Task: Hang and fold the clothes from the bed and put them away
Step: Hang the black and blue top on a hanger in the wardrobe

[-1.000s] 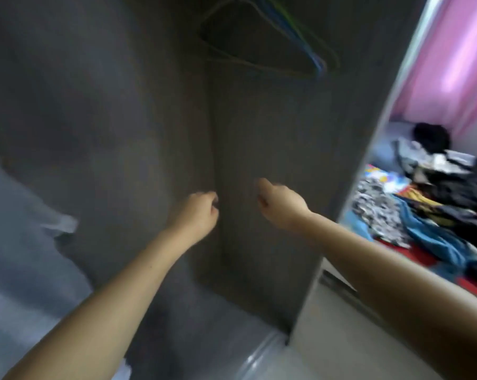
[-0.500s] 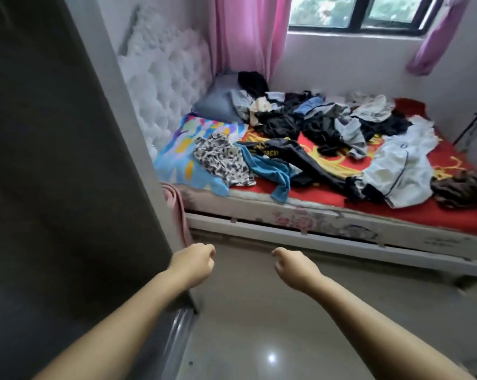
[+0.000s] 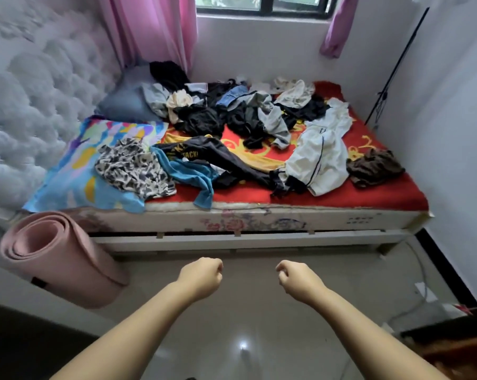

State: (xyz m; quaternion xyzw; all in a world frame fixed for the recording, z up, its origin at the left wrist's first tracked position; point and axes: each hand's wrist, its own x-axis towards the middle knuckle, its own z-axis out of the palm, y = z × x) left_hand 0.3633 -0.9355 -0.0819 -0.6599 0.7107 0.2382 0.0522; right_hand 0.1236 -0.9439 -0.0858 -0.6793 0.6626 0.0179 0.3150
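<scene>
Several loose clothes lie scattered over the bed (image 3: 259, 220) with its red sheet. Among them are a black-and-white patterned garment (image 3: 130, 168), a blue top (image 3: 193, 176), dark trousers with yellow lettering (image 3: 218, 157), a white garment with dark stripes (image 3: 319, 157), a brown piece (image 3: 374, 165) and a dark heap (image 3: 231, 111) at the back. My left hand (image 3: 201, 278) and right hand (image 3: 297, 278) are held out over the floor in front of the bed. Both have curled fingers and hold nothing.
A rolled pink mat (image 3: 56, 256) leans at the bed's left corner. A tufted white headboard (image 3: 31, 111) fills the left side. Pink curtains (image 3: 155, 31) hang by the window. A grey pillow (image 3: 125, 100) lies at the bed's head. Cables (image 3: 420, 286) trail along the right wall.
My view has swung from the wardrobe's inside to the bed, and the bed now fills the frame. Both hands stay curled and have kept their pose.
</scene>
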